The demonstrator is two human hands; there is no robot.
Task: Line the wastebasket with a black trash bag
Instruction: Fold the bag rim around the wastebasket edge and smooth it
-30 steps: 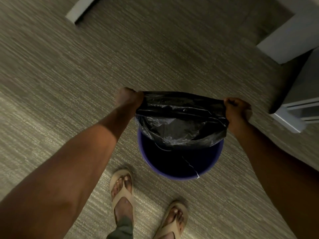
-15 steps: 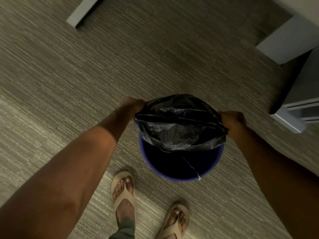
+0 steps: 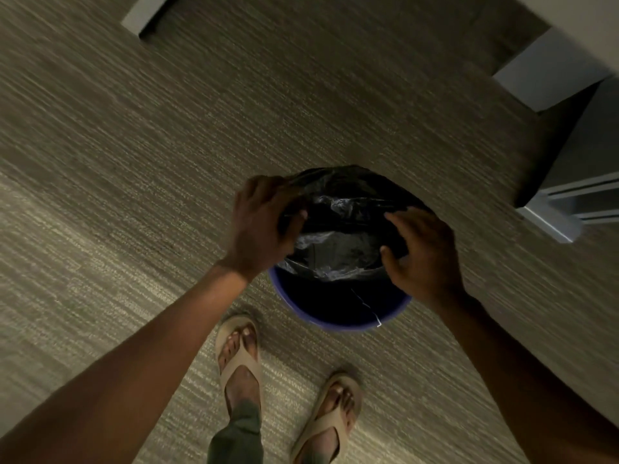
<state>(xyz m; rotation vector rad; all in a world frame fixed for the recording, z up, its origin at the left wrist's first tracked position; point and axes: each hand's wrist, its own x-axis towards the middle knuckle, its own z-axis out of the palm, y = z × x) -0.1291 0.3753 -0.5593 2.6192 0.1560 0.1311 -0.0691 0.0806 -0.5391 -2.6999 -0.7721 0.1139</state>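
A round blue wastebasket stands on the carpet just beyond my feet. A black trash bag is draped over its far rim and hangs into the far half of the opening; the near half of the rim is bare. My left hand grips the bag at the left side of the rim, thumb inside the opening. My right hand presses on the bag at the right side of the rim, fingers curled over the plastic.
My two feet in tan sandals stand close to the basket's near side. A grey cabinet corner sits on the right, with a pale furniture panel behind it. Another pale furniture base is at top left.
Both hands have lowered the stretched bag mouth over the basket's far rim and turned palm-down onto the sides of the rim. The bag now sits lower in the basket.
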